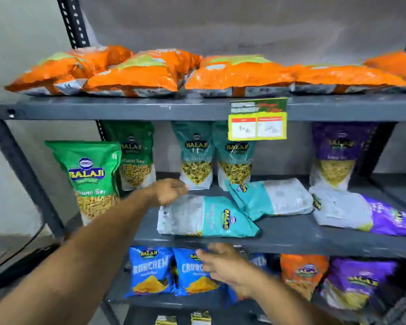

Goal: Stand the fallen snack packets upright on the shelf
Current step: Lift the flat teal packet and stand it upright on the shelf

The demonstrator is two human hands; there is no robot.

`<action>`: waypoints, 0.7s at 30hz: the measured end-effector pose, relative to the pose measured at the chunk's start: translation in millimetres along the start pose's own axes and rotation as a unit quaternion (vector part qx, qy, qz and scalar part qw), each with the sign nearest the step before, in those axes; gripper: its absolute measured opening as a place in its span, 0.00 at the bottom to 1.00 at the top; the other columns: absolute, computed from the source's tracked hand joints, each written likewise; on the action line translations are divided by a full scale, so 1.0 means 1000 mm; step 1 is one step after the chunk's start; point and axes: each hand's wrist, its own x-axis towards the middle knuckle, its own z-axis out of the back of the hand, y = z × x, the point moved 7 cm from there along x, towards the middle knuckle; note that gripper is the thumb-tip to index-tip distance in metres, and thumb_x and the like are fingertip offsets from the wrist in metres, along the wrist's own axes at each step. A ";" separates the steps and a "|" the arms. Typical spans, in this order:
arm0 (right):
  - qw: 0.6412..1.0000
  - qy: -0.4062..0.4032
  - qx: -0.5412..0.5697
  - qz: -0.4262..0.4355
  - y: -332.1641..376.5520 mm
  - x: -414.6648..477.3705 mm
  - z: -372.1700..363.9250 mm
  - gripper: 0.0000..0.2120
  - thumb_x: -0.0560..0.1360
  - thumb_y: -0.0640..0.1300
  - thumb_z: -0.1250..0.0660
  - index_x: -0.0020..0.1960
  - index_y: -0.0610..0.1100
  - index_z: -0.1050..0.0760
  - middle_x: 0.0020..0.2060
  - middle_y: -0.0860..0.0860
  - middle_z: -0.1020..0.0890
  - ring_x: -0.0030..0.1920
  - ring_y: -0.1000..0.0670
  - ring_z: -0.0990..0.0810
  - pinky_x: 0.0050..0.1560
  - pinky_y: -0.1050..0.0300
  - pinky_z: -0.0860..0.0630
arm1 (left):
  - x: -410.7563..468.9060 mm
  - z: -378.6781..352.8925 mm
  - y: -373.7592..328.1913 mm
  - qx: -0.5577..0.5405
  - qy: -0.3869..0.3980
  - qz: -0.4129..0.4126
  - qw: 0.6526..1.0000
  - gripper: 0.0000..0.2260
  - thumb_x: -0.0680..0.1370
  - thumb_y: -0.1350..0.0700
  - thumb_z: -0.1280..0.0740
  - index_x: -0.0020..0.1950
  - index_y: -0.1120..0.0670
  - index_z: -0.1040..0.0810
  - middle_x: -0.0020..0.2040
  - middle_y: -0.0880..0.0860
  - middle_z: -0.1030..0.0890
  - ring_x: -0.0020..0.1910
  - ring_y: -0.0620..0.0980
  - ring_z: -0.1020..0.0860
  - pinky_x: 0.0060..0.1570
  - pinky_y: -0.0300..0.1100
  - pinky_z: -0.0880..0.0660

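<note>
Grey steel shelving [131, 108] fills the view, its middle board carrying the packets that matter. Lying flat near the front edge at about 6 o'clock from the board's centre is a teal-and-silver plastic snack packet [206, 216], its silver end to the left and its teal end to the right. Just beside it at 2 o'clock a second teal-and-silver fallen packet [271, 199] lies tilted, its teal corner overlapping the first. Further out at 3 o'clock a purple-and-silver fallen packet [366, 212] also lies on its side.

Behind these, packets stand upright: two teal pouches [215, 156] at 12 o'clock, a dark green pouch [136, 156] at 10 o'clock, a purple pouch [338, 156] at 1 o'clock, and a bright green pouch [90, 177] standing forward at 9 o'clock.

The left hand [169, 191] reaches in from 7 o'clock and rests on the top left edge of the first fallen packet — fingers curled over its silver end, though whether they actually pinch it cannot be told through the blur. The right hand [223, 263] hangs below the board's front lip at 6 o'clock, fingers loosely spread and empty, in front of two blue crinkled packets [150, 270] on the lower board.

Orange foil packets [239, 73] lie flat across the top board — a yellow-and-green price tag [258, 119] hangs from its edge.
</note>
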 end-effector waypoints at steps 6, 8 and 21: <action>0.933 -0.139 0.330 -0.034 -0.002 0.058 -0.014 0.06 0.77 0.46 0.34 0.50 0.43 0.26 0.47 0.46 0.21 0.50 0.44 0.20 0.44 0.56 0.25 | 0.078 -0.026 0.017 0.092 0.080 -0.022 0.992 0.30 0.77 0.32 0.48 0.69 0.49 0.26 0.74 0.54 0.29 0.72 0.56 0.31 0.71 0.48 0.35; 0.907 -0.166 0.385 -0.052 -0.002 0.064 -0.018 0.07 0.78 0.45 0.36 0.50 0.41 0.26 0.54 0.42 0.23 0.54 0.43 0.22 0.50 0.54 0.26 | 0.103 -0.033 0.026 0.093 0.090 -0.016 0.991 0.31 0.76 0.31 0.46 0.65 0.50 0.23 0.71 0.55 0.25 0.67 0.56 0.27 0.66 0.47 0.31; 0.925 -0.211 0.315 0.010 0.008 0.089 -0.018 0.18 0.79 0.39 0.37 0.64 0.28 0.32 0.60 0.25 0.26 0.61 0.25 0.27 0.66 0.34 0.33 | 0.094 -0.045 0.062 0.027 0.343 -0.025 0.938 0.11 0.75 0.47 0.29 0.38 0.52 0.22 0.36 0.50 0.21 0.31 0.43 0.24 0.30 0.34 0.27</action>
